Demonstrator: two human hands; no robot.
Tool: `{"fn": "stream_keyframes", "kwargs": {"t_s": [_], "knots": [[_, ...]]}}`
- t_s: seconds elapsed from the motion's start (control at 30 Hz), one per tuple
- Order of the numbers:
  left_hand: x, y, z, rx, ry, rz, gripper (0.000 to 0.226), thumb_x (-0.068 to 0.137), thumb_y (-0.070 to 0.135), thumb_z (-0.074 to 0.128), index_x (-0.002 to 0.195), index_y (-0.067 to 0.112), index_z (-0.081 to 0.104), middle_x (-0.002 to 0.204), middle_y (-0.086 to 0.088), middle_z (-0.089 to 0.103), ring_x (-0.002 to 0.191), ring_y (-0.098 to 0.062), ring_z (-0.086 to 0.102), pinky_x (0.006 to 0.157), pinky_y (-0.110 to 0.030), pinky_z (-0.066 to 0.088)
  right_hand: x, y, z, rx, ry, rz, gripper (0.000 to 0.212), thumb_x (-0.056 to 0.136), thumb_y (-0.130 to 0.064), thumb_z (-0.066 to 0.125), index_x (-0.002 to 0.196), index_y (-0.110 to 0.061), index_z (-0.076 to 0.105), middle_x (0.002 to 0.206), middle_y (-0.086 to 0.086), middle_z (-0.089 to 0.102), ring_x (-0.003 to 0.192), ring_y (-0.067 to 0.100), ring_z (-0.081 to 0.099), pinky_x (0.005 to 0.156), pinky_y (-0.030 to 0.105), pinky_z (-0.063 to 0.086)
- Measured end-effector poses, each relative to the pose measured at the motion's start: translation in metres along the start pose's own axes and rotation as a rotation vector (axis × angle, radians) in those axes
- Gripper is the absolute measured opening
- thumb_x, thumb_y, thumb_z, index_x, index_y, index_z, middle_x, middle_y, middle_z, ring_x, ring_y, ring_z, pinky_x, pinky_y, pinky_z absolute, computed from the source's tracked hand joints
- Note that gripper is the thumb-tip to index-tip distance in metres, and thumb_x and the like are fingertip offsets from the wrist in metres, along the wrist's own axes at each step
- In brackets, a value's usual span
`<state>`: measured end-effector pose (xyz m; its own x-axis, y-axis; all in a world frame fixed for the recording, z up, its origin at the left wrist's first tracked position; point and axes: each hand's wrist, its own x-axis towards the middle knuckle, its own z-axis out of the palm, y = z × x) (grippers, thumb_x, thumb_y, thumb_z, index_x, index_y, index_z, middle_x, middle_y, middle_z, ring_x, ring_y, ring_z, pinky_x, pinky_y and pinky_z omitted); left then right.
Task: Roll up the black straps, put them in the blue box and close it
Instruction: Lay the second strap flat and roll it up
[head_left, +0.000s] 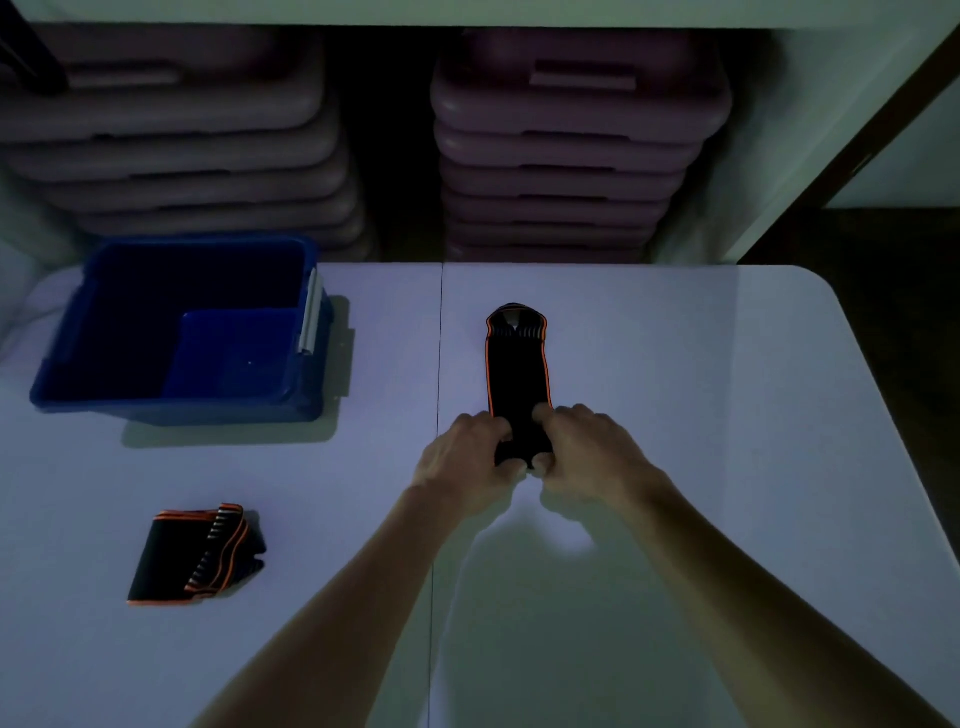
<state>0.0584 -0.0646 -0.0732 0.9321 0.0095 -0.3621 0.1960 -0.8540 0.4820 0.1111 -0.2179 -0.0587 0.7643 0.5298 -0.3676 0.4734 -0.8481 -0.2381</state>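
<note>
In the head view, your left hand (470, 457) and right hand (584, 449) meet at frame centre, fingers curled tight around the near, rolled end of a black strap with orange edging (517, 364) lying on the white table (727, 415). The open blue box (182, 327) sits upper left; a second folded strap (195, 556) lies lower left.

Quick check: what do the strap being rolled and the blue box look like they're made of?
Strap being rolled: looks like soft woven or elastic fabric, matte black with orange edging; it curls under both hands. Blue box: apparently rigid moulded plastic, smooth and slightly glossy, with a pale latch on its side.
</note>
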Motion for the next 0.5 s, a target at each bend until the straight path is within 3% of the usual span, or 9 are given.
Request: {"fn": "stream_keyframes", "kwargs": {"t_s": [0.13,0.23,0.37,0.5], "knots": [[0.014,0.001,-0.008,0.095,-0.024,0.009,0.034,0.094,0.041,0.053,0.118,0.017,0.062,0.115,-0.001,0.055,0.111,-0.022,0.051,0.086,-0.040,0.049,-0.004,0.003,0.020,0.009,0.235,-0.027,0.028,0.081,-0.017,0.060,0.108,-0.017,0.051,0.105,0.002,0.054,0.100,0.023,0.051,0.079,0.034,0.049],[0.020,0.000,-0.014,0.151,-0.017,0.036,0.035,0.095,0.041,0.053,0.120,0.019,0.060,0.118,0.000,0.055,0.113,-0.023,0.049,0.085,-0.040,0.047,-0.008,0.000,0.035,0.067,0.318,-0.004,0.033,0.082,-0.015,0.062,0.113,-0.016,0.052,0.107,0.000,0.055,0.098,0.021,0.053,0.075,0.033,0.054],[0.019,-0.002,-0.011,0.179,-0.002,0.090,0.038,0.093,0.037,0.058,0.128,0.024,0.051,0.123,0.001,0.054,0.113,-0.024,0.049,0.084,-0.040,0.049,-0.006,-0.003,0.045,0.083,0.300,0.021,0.063,0.082,-0.029,0.067,0.138,-0.013,0.043,0.131,0.003,0.051,0.118,0.022,0.049,0.090,0.035,0.053],[0.020,-0.005,-0.008,0.180,0.018,0.095,0.044,0.091,0.041,0.057,0.130,0.022,0.048,0.125,0.002,0.053,0.114,-0.023,0.048,0.085,-0.041,0.048,0.005,-0.004,0.046,-0.002,0.283,0.036,0.080,0.079,-0.036,0.071,0.143,-0.005,0.036,0.138,0.010,0.044,0.123,0.027,0.044,0.100,0.038,0.047]]}}
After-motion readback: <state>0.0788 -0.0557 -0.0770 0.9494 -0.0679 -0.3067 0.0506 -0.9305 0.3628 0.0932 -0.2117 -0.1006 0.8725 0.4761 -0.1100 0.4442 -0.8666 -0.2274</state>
